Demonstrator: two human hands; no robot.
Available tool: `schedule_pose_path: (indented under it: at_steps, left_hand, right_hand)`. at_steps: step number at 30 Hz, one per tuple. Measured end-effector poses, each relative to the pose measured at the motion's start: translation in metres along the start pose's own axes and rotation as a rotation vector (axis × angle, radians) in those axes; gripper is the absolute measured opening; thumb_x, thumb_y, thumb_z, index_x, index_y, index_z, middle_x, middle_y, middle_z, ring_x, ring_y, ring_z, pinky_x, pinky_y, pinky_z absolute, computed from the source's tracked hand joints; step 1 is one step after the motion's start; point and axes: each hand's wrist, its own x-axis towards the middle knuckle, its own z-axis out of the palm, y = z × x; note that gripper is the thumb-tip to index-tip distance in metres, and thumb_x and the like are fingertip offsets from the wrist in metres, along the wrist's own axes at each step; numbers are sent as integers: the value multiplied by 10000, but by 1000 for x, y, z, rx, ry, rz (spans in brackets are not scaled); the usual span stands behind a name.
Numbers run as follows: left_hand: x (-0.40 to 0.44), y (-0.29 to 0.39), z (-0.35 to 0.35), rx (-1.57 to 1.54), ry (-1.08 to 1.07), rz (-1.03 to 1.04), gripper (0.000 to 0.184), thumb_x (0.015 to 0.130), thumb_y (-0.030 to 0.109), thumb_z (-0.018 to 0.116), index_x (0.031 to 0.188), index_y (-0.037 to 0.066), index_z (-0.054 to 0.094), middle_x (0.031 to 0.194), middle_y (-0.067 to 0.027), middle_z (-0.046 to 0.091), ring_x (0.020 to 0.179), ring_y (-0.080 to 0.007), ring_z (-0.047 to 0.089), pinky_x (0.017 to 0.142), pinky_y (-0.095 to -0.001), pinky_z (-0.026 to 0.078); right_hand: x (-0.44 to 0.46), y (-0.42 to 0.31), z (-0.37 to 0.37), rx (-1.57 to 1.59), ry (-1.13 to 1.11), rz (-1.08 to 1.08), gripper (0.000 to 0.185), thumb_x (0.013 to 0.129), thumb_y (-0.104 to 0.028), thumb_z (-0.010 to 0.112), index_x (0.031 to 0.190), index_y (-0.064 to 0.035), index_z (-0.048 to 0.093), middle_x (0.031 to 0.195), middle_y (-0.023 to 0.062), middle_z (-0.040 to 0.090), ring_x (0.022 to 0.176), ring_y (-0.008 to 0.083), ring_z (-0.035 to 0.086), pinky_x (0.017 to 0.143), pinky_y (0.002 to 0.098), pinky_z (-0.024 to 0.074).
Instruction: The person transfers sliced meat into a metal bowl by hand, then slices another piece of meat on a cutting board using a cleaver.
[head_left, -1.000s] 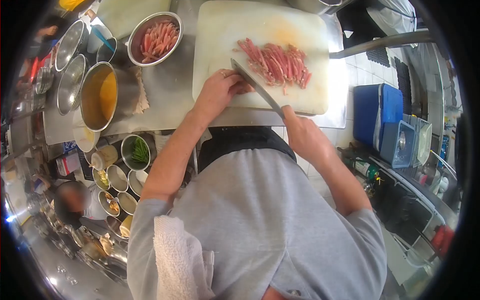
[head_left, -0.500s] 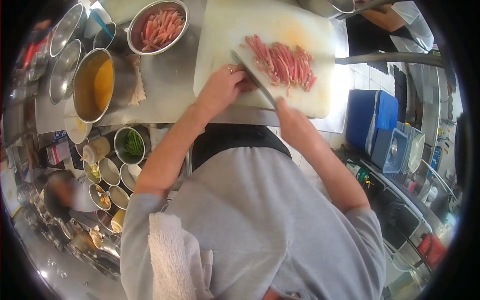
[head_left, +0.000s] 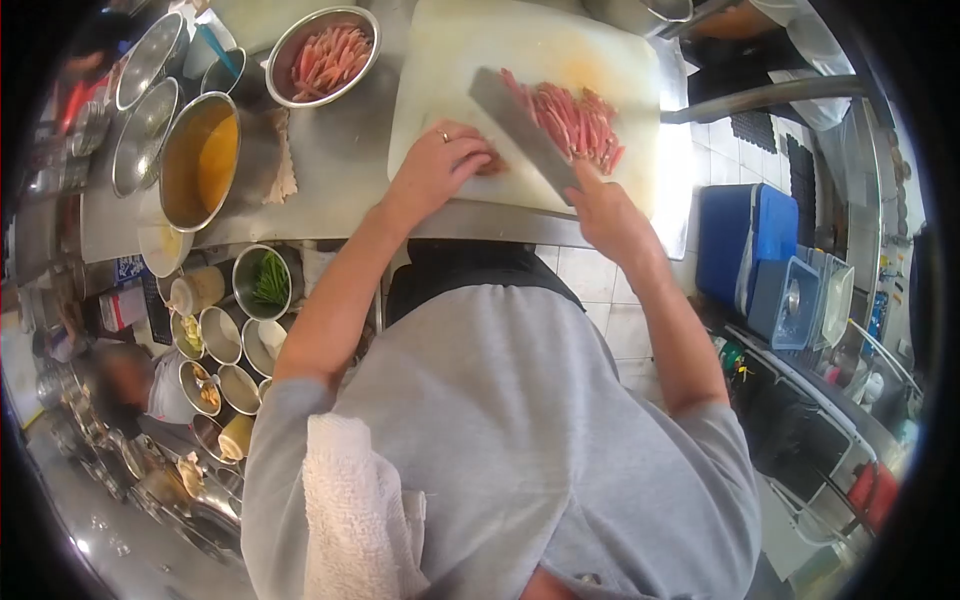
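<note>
My right hand (head_left: 610, 215) is wrapped round the handle of a wide-bladed knife (head_left: 522, 132). The blade lies tilted flat, its side up, against the left edge of a pile of sliced raw meat (head_left: 578, 125) on the white cutting board (head_left: 440, 60). To the left of the knife, my left hand (head_left: 440, 165) is closed with fingers curled, resting on the board near its front edge. A small piece of raw meat (head_left: 490, 164) shows at its fingertips, mostly hidden by them.
A steel bowl of meat strips (head_left: 325, 92) stands left of the board. Further left are a pot of orange liquid (head_left: 232, 140) and steel strainers (head_left: 146, 140). Containers of ingredients, one with cut greens (head_left: 268, 280), sit below. A blue cooler (head_left: 735, 240) is at right; another person's arm (head_left: 735, 22) shows top right.
My right hand has moved slightly right with the knife, and the blade has turned from edge-down to flat against the pile. A gap has opened between the blade and my left hand.
</note>
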Motion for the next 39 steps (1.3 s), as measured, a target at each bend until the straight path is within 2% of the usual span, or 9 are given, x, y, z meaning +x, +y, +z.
schedule_pose_path:
  at_steps: [3,6,9,19,24,27,28,33,39]
  left_hand:
    - [0,5,0,13,-18,23,166,881,139,705,1026,62,732,1085,-89,695,1015,-288,637,894,-385,529]
    - [0,5,2,24,-26,3,159,883,119,697,1028,60,730,1079,-89,696,1021,-282,638,891,-381,530]
    - [1,5,1,24,-30,8,156,878,100,695,1024,55,725,1072,-93,698,1017,-284,641,883,-382,533]
    - [-1,-2,7,-8,-21,-21,166,826,42,653,982,40,712,1054,-121,701,1009,-321,636,887,-409,535]
    - [-3,-5,8,26,2,10,178,812,50,702,990,43,710,1037,-107,701,998,-303,650,858,-389,545]
    - [-3,-7,9,33,-23,17,177,811,49,696,987,40,707,1034,-111,699,1003,-311,648,861,-396,544]
    - [-3,-8,8,40,-33,27,174,813,49,693,986,38,706,1034,-113,699,1005,-314,647,863,-400,543]
    - [-4,-10,12,36,38,78,142,857,62,678,991,36,717,1030,-116,696,1010,-311,644,880,-403,533]
    - [-8,-4,6,-96,69,-1,120,875,82,695,983,45,731,1048,-100,691,1013,-301,641,895,-389,523]
  right_hand:
    - [-2,-22,5,35,-45,-10,239,990,-134,541,1181,-32,441,749,302,621,781,520,604,694,600,430]
    - [-6,-27,11,8,-101,9,213,992,-115,525,1156,-29,420,734,291,622,757,504,613,682,592,436]
    - [-21,-35,-5,-53,-198,70,181,931,-12,496,1087,-15,403,756,305,629,776,501,626,714,593,465]
    - [9,-37,17,-17,-190,46,169,958,-30,458,1100,-4,369,731,317,623,770,517,630,727,614,458]
    - [-9,-39,0,-100,-252,66,161,959,-35,464,1082,2,368,742,335,622,780,514,635,710,608,470]
    - [41,-30,48,-36,-119,-44,206,996,-103,504,1148,-11,401,738,316,622,743,495,642,637,590,465]
    - [41,-28,49,-11,-111,-36,207,986,-87,504,1145,-6,399,748,320,627,760,504,639,660,600,462]
    - [1,-10,27,18,-165,145,273,980,-98,524,1212,4,423,788,333,637,797,518,632,692,614,458]
    - [1,24,-3,41,44,5,342,979,-178,566,1255,5,478,785,340,624,810,527,621,712,593,470]
